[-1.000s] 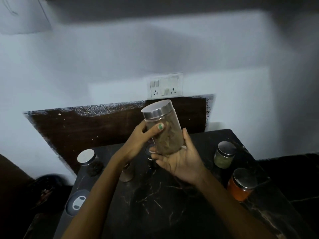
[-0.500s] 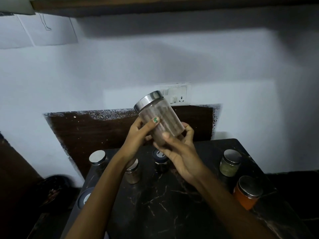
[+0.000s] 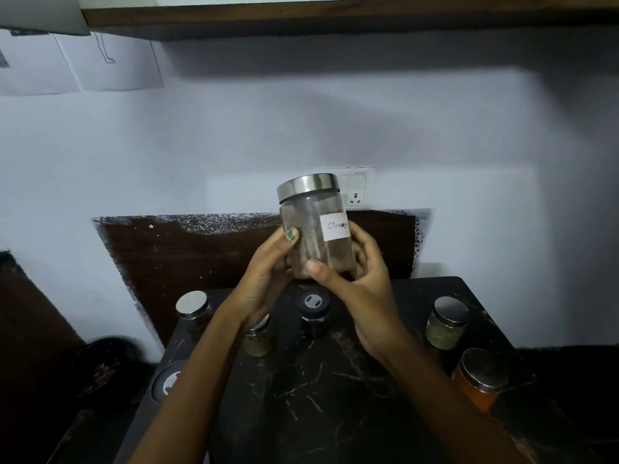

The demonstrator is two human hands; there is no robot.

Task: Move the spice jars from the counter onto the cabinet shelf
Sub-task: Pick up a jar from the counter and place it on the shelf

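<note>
Altogether seven containers show. One clear jar (image 3: pixel 315 229) with a steel lid and a white handwritten label is held up in the air, well above the black marbled counter (image 3: pixel 335 396), in front of the wall. Its label is only partly readable, the right end turning out of sight. Six others stand on the counter.

From the left: a dark round lid (image 3: pixel 166 380) sits at the counter's near left edge, the body under it lost in shadow. Behind it stands a steel-lidded jar (image 3: pixel 192 304) with dark contents, near the back edge. Next comes a small jar (image 3: pixel 259 339) of brownish-green contents, its lid partly covered by the left forearm. A black-capped jar (image 3: pixel 314 313) stands directly below the raised jar.

The left hand (image 3: pixel 268 272) wraps the raised jar's left side, thumb with a green nail lying across the glass. The right hand (image 3: pixel 355 283) cups its lower right side, thumb pressed on the front. Both grip it together, so the bottom of the jar is hidden.

To the right stand a green-filled jar (image 3: pixel 445 324) and, nearer, an orange-filled jar (image 3: pixel 479 380), both steel-lidded.

Behind the counter leans a dark brown board (image 3: pixel 201 256). A white socket plate (image 3: pixel 356 189) is partly blocked by the raised jar. Paper sheets (image 3: pixel 83 65) hang on the wall upper left, and a wooden shelf (image 3: pixel 335 11) edge runs along the top, its upper surface out of view.
</note>
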